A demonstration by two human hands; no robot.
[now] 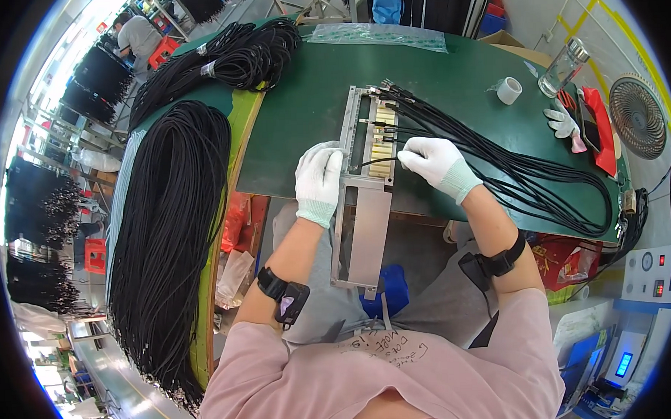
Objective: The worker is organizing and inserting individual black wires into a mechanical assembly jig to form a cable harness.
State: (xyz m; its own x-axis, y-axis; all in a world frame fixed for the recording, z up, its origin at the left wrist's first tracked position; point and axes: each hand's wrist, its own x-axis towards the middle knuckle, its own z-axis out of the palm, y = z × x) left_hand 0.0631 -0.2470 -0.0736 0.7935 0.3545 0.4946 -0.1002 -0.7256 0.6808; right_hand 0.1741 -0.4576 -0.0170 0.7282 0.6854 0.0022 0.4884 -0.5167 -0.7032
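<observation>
Pinched between the gloved fingers of the right hand [437,161] is the end of one black cable [374,163], held over the near rows of the jig [360,135]; the fingers are closed on it. At nine o'clock from that hand the left hand [318,179] lies flat on the jig's left rail, fingers curled over the edge, steadying it and holding nothing that I can see.

The jig is a long metal frame with a column of brass-coloured slots, lying on the green table [309,99] and hanging off its near edge over the person's lap. At twelve o'clock from the hands, several cable ends already sit across the upper slots. The slots nearer the hands look bare, so I judge the loading partly done, with the lower rows left to fill.

From the jig a bundle of cables [526,177] sweeps off towards three o'clock and loops round near the table edge. At nine o'clock a thick hank of black cable [170,237] drapes over the table end, and more coils [227,58] lie at eleven o'clock. Towards two o'clock stand a tape roll [509,90] and a bottle [563,67].
</observation>
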